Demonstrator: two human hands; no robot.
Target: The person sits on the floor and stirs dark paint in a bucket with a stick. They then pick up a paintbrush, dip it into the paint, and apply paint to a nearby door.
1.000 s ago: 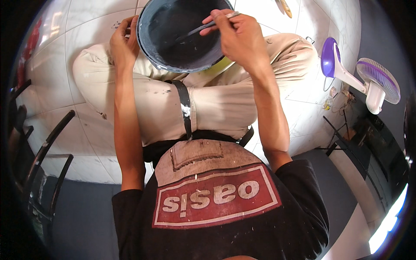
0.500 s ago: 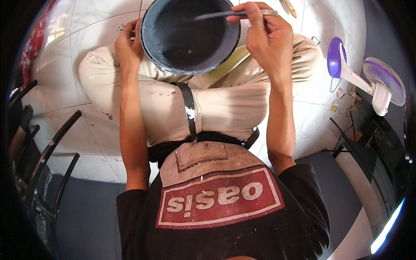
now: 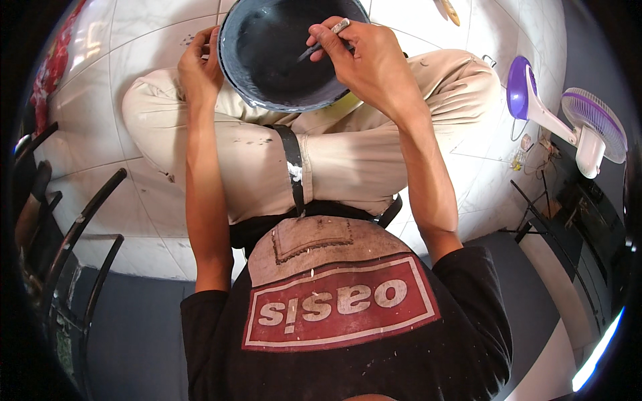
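A dark round bucket [image 3: 234, 87] with a paint-smeared rim sits in front of my crossed legs, dark grey liquid [image 3: 267, 57] inside it. On its left side my left hand [image 3: 200, 65] grips the bucket's wall by the rim, the fingers partly hidden behind the edge. Over the right half of the opening, my right hand [image 3: 358, 57] is closed round a slim grey stick [image 3: 342, 25] with a pale, metal-looking end. That stick slants down to the left, and its lower end is lost in the liquid, so its full shape cannot be seen.
White tiled floor [image 3: 87, 160] surrounds my legs. To the right lies a purple and white fan [image 3: 588, 144], with cables beside it. A wooden-handled tool [image 3: 450, 12] rests beyond the bucket at right. Black curved metal bars [image 3: 80, 220] stand at left, near a red cloth [image 3: 50, 83].
My right hand has moved left and a little toward me over the bucket, and the stick now stands more steeply. My left hand keeps its place on the bucket.
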